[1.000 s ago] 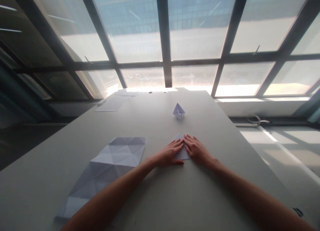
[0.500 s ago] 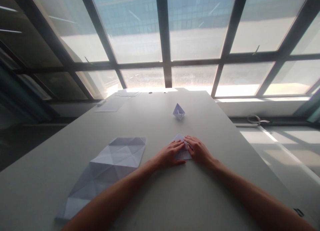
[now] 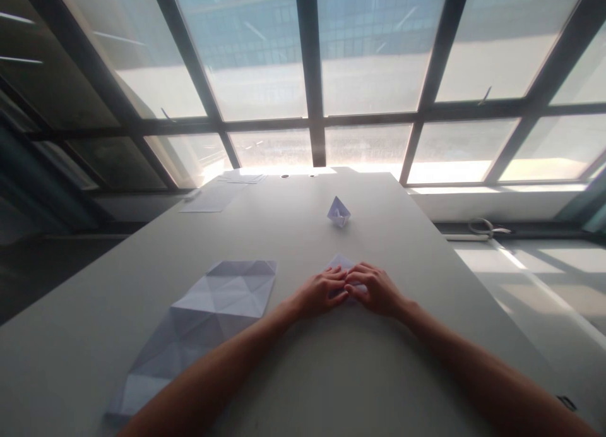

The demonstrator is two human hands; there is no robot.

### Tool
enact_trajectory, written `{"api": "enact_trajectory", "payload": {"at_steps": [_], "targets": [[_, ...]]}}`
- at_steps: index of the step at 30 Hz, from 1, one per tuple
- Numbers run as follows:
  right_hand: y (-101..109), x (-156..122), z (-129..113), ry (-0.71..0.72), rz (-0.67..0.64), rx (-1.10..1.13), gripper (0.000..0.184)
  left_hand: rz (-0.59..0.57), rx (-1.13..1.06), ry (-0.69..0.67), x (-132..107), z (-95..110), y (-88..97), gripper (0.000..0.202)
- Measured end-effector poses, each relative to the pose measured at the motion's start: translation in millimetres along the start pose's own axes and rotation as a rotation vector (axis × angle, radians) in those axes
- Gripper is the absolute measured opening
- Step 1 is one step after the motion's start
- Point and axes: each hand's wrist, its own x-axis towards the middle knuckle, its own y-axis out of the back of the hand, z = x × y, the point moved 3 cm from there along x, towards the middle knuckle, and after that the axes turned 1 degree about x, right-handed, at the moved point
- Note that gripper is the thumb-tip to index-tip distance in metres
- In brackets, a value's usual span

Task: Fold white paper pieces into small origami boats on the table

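Below tall windows [image 3: 265, 64], on the grey table [image 3: 331, 374], my flat left hand [image 3: 318, 293] presses and my right hand [image 3: 377, 290] pinches the small folded white paper [image 3: 341, 262].

Grey table [image 3: 331, 374], big bright windows [image 3: 379, 58]

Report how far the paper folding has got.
Done: one small paper figure stands farther up the table. In hand: the left hand and right hand press a small folded piece, mostly hidden under them. Probably remaining: the large creased sheet lies flat beside the left forearm.
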Motion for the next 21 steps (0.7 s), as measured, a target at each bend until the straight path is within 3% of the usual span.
{"api": "enact_trajectory", "payload": {"at_steps": [6,11,17,21], "targets": [[7,-1,0,0.066,-0.059,0.044,0.02,0.0,-0.057,0.039,1,-4,0.1,0.036],[0,0,13,-0.021,-0.006,0.013,0.026,0.045,-0.005,0.086,-3,-7,-0.8,0.036],[-1,1,27,-0.141,0.113,-0.069,0.028,0.194,0.125,0.307,-8,-21,2.1,0.034],[-2,0,35,-0.234,0.133,-0.077,0.025,0.286,0.175,0.374,-9,-31,2.8,0.032]]}}
